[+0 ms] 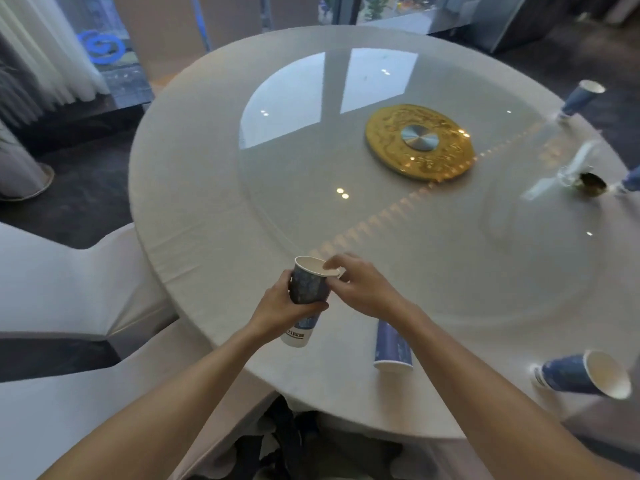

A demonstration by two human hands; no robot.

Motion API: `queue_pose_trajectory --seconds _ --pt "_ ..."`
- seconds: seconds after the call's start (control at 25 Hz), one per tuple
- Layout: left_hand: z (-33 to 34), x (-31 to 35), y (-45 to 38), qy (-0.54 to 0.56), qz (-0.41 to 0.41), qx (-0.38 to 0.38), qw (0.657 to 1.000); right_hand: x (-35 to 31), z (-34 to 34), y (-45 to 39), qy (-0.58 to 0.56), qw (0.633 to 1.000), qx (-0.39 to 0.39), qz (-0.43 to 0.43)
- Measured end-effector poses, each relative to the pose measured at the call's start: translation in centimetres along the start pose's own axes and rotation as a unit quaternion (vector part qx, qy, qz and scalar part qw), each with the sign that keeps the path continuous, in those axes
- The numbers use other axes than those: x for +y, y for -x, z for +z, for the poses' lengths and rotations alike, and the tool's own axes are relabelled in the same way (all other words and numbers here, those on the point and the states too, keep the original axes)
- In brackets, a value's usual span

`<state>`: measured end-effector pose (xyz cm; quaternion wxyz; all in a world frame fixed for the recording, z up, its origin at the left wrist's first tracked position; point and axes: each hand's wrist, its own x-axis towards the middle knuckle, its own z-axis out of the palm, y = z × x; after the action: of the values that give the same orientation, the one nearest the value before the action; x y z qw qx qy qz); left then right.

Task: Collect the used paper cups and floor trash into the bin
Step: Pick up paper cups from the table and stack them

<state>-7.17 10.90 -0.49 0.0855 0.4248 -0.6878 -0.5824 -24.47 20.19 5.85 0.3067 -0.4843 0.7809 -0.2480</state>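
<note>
- Your left hand (277, 303) wraps the stacked paper cups (306, 299) mid-wall; grip gently, because thin paper looks light and crushable.
- Your right hand (360, 289) pinches the top rim with its fingertips (332, 266).
- Right of those fingers, another cup (393, 348) stands inverted; a tipped cup (585, 374) lies further off.

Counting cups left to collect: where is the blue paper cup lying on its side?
Head view, lower right: the tipped blue paper cup lies near the round table's edge, right of the right hand.

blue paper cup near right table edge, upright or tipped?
Tipped. The blue paper cup lies on its side on the white round table, open mouth showing.
</note>
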Motion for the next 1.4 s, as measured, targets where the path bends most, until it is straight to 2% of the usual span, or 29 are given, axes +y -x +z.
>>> queue_pose_trajectory --seconds 0.16,0.32,0.48,0.76,0.92,1.12,1.28,1.4 --pt "2.8 0.0 1.2 -0.025 0.012 -0.037 0.999 3.9 -1.7 4.1 0.042 0.993 0.099 0.055" --pt "5.5 -0.1 2.3 -0.033 0.031 -0.071 0.996 7.7 -2.4 8.1 0.088 0.979 0.13 0.127" --pt "7.8 -0.6 3.0 -0.041 0.025 -0.096 0.994 11.1 -1.0 10.7 0.095 0.977 0.084 0.173" --pt "10.6 -1.7 3.1 -0.054 -0.007 -0.093 0.994 15.5 2.9 12.0 0.14 0.972 -0.054 0.183" --pt "11.4 -2.9 3.4 -0.067 -0.015 -0.101 0.993 16.3 3.9 12.3 0.158 0.976 -0.03 0.148" --pt "10.9 -3.1 3.7 -0.073 -0.014 -0.103 0.992 16.7 3.2 12.6 0.115 0.983 -0.034 0.138" --pt "10.0 -2.6 3.4 -0.121 0.036 -0.113 0.986 16.0 2.2 12.4 0.12 0.985 0.037 0.119" --pt "9.2 -2.4 3.1 -0.158 0.084 -0.118 0.977 15.5 0.6 12.1 0.086 0.971 0.129 0.18"
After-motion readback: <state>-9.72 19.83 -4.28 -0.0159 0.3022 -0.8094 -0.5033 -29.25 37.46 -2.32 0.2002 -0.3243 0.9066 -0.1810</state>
